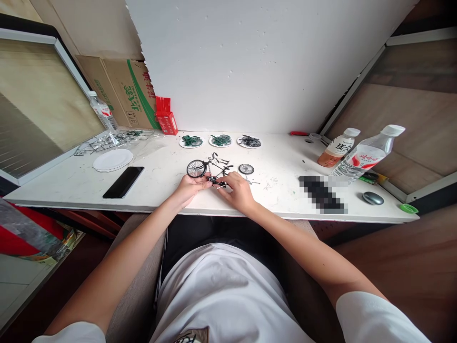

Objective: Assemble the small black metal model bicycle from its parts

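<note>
A small black model bicycle, with one wheel on its left end, is held just above the white table near its front edge. My left hand is closed on its lower part from the left. From the right, my right hand pinches at the pedal and crank area, where a short pale piece shows by the fingertips. A loose spoked wheel lies beyond my right hand. Thin loose parts are beside it. The fingers hide part of the bicycle's underside.
Three white plates with green and black parts, including a plate of black pieces, line the back. A phone and stacked white plates lie left. Bottles, one a clear bottle, and a mouse stand right. A white board rises behind.
</note>
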Motion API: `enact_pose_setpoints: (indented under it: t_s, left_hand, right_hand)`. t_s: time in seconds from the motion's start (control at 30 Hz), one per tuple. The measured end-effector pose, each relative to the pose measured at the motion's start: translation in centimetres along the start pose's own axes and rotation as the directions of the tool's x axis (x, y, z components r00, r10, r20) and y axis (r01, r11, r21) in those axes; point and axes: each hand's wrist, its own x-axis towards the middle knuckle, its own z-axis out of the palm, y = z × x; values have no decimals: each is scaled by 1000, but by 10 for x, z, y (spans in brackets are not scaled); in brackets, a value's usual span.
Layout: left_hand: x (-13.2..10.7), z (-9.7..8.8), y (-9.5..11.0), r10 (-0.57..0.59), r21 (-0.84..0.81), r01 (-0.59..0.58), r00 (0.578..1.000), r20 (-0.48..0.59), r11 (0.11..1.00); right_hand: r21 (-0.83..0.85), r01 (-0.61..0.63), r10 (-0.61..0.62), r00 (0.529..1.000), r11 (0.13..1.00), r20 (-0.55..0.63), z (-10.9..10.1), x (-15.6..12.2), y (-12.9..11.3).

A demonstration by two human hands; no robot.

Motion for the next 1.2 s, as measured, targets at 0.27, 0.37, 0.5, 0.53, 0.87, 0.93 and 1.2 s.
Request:
enact_pose_setpoints:
  t_s: [0.27, 0.37, 0.5, 0.53, 0.87, 0.93, 1.2]
  left_hand:
    - [-1, 1, 1, -1, 20, 0, 1000, 16, 1000]
    - [-1, 2, 1, 7, 25, -7, 1000, 17, 1000]
    - [-1, 2, 1, -2, 30, 2, 1000, 18, 1000]
    - [-1, 1, 1, -10, 35, 10, 1000, 18, 999]
    - [2, -4, -2, -63, 67, 62, 998, 8, 996]
    - [2, -4, -2, -65, 73, 65, 998, 5, 995]
    - [1, -3, -2, -51, 82, 50, 999, 12, 995]
  right_hand:
    - [-66, -5, 5, 1000, 998, 2, 1, 0, 1]
    - [-85, 4, -4, 1000, 996, 1, 1, 0, 0]
    - [-102, 9, -8, 1000, 995, 5, 1, 0, 0]
    - [-103, 10, -10, 1000, 995, 4, 2, 0, 0]
    - [-96, -11, 13, 1000, 995, 23, 2, 0, -1]
    - [-98, -21, 25, 999, 995, 33, 2, 0, -2]
    - [-93, -30, 36, 997, 995, 68, -2, 2, -6]
